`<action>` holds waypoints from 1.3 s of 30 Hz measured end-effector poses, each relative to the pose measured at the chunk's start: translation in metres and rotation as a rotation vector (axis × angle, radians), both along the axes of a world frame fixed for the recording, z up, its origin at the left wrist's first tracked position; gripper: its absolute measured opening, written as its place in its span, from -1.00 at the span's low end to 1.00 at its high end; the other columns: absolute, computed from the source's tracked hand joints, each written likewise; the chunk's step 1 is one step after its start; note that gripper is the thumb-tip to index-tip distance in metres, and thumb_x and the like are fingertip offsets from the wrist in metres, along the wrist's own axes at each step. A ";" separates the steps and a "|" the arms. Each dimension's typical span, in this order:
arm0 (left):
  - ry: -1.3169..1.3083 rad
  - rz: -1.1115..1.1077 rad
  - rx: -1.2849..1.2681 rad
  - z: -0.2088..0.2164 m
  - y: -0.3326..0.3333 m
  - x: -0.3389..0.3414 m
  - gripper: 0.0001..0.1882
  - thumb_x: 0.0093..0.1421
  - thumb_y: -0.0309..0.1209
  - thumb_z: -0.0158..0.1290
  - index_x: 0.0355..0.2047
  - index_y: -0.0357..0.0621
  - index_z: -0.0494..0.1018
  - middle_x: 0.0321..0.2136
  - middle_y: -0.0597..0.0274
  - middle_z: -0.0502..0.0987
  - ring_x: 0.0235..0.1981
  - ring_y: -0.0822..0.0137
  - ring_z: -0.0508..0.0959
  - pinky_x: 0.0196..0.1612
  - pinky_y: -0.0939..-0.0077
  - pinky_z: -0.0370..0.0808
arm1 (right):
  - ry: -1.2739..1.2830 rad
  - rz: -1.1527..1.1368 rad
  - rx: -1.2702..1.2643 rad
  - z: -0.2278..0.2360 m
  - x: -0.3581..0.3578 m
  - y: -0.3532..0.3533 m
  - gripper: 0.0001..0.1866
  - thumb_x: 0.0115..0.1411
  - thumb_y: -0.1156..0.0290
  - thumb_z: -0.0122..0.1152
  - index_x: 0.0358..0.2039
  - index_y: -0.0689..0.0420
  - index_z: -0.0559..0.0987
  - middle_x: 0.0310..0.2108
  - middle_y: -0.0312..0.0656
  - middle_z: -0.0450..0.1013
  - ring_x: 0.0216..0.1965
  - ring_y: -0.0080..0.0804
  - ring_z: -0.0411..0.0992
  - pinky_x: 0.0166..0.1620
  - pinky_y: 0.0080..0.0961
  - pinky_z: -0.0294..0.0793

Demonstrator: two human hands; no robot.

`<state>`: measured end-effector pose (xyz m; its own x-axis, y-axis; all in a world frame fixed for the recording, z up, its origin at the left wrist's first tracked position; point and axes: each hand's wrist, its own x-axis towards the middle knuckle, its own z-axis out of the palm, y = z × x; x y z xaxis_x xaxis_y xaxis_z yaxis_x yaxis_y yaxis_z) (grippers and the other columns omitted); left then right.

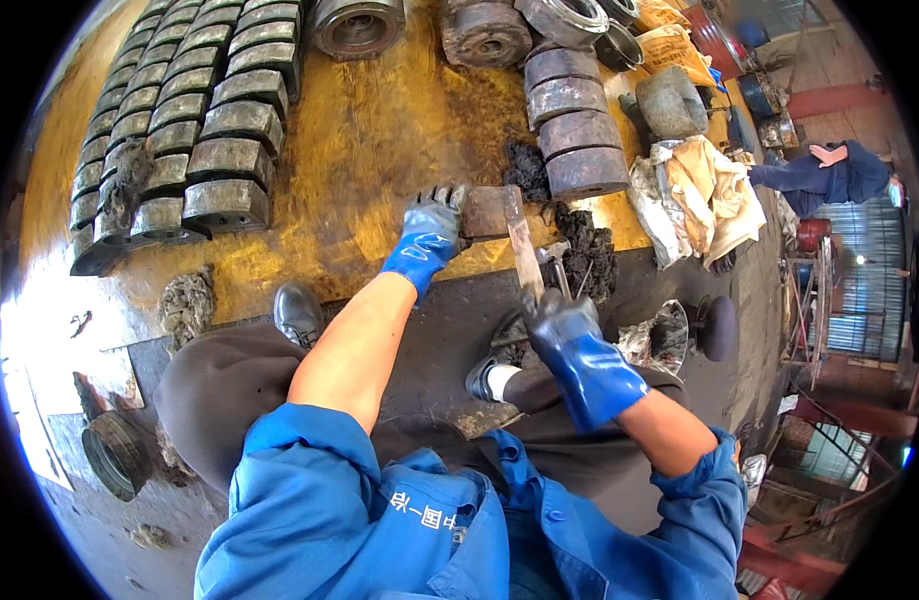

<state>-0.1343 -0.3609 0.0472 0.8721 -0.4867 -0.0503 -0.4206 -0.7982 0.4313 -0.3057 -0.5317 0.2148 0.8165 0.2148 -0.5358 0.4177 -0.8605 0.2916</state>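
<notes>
My left hand (pixel 432 232), in a blue rubber glove with dark, dirty fingers, is closed on the left end of a dark metal block (pixel 488 214) at the table's near edge. My right hand (pixel 570 345), gloved the same way, grips the near end of a flat, worn metal bar (pixel 523 245). The bar's far end lies against the block's right end; whether it is a file or a scraper I cannot tell. Just right of the bar is a small metal tool, hammer-like in shape (pixel 553 254), partly hidden near my right glove.
Rows of curved metal blocks (pixel 230 160) stand on the yellow-stained table (pixel 370 130) at the left. Thick round metal pieces (pixel 585 140) line its right side. Dark shavings (pixel 588 245) and rags (pixel 705 195) lie at the right edge. Another person (pixel 830 175) is at the far right.
</notes>
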 end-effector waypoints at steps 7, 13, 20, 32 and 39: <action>-0.071 0.046 -0.095 -0.010 0.004 -0.003 0.01 -0.06 -0.04 0.43 0.36 -0.01 0.22 0.23 -0.01 0.41 0.30 -0.04 0.36 0.38 0.07 0.25 | 0.151 -0.155 -0.056 0.043 0.024 0.060 -0.71 0.09 0.29 0.29 -0.17 0.08 0.68 -0.26 -0.14 0.63 -0.27 -0.18 0.64 -0.24 -0.09 0.50; -0.032 0.020 -0.097 -0.002 -0.008 -0.004 -0.02 -0.07 -0.07 0.42 0.34 -0.02 0.25 0.23 -0.01 0.41 0.29 -0.03 0.37 0.37 0.08 0.27 | -0.151 0.171 0.437 0.030 0.035 0.029 -0.89 -0.04 0.39 0.34 -0.44 0.02 0.72 -0.47 -0.17 0.61 -0.39 -0.20 0.64 -0.46 -0.13 0.43; -0.076 0.026 -0.078 -0.008 -0.010 -0.002 0.02 -0.05 -0.04 0.41 0.37 -0.04 0.22 0.26 -0.01 0.40 0.30 -0.03 0.37 0.38 0.10 0.26 | -0.183 0.118 0.028 -0.015 0.017 0.012 -0.87 -0.01 0.38 0.33 -0.41 0.06 0.72 -0.43 -0.15 0.62 -0.41 -0.16 0.63 -0.43 -0.09 0.48; -0.040 0.029 -0.068 -0.010 0.001 -0.006 0.07 -0.06 -0.02 0.42 0.41 0.00 0.17 0.32 0.00 0.34 0.32 -0.14 0.33 0.37 -0.03 0.26 | -0.232 0.116 0.197 -0.023 -0.003 0.023 -0.87 0.12 0.42 0.23 -0.33 0.10 0.70 -0.45 -0.12 0.60 -0.43 -0.13 0.60 -0.40 -0.10 0.49; -0.034 0.012 -0.087 -0.009 0.002 -0.005 0.06 -0.02 0.00 0.39 0.43 0.02 0.15 0.32 -0.01 0.34 0.34 -0.09 0.32 0.39 0.02 0.25 | -0.271 0.082 -0.018 -0.009 0.063 0.036 -0.82 0.14 0.45 0.24 -0.27 0.16 0.71 -0.42 -0.07 0.63 -0.39 -0.12 0.63 -0.34 -0.13 0.56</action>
<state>-0.1392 -0.3584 0.0382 0.8785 -0.4772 0.0219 -0.4267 -0.7633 0.4850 -0.2428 -0.4953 0.2058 0.9106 0.2786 -0.3051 0.3908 -0.8206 0.4170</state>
